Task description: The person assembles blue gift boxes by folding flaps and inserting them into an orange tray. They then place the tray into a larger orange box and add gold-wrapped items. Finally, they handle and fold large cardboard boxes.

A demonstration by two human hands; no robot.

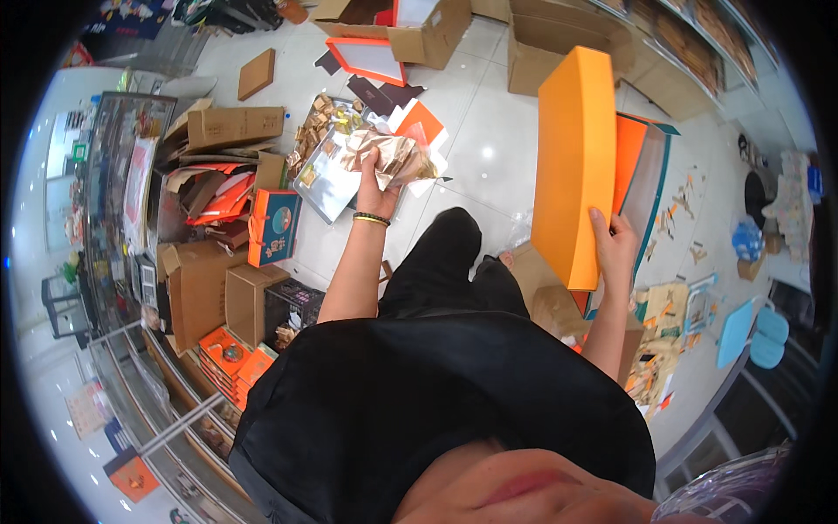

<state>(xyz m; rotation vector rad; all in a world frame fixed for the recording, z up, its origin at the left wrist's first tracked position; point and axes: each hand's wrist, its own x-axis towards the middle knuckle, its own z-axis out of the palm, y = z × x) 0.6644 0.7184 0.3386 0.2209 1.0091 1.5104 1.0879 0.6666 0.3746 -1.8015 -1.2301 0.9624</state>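
Note:
My left hand (378,187) grips a crumpled bundle of rose-gold foil wrapping (386,156), with some clear plastic at its right side. Below the bundle is a metal tray (324,187) on the floor, with small brown-gold wrapped pieces (309,134) heaped at its far left. Orange and white sheets (422,124) lie just beyond the foil. On the right, my right hand (614,242) pinches the near end of a large flat yellow-orange box (569,170), held tilted on edge. Behind it shows an orange and teal box (645,177), partly hidden.
Open cardboard cartons stand ahead (425,39) and at left (209,131), the left one stuffed with orange packaging. A teal and orange gift box (275,226) leans beside it. Dark card pieces (376,97) and scattered scraps (674,209) lie on the tiles. A glass display case (114,196) borders the left.

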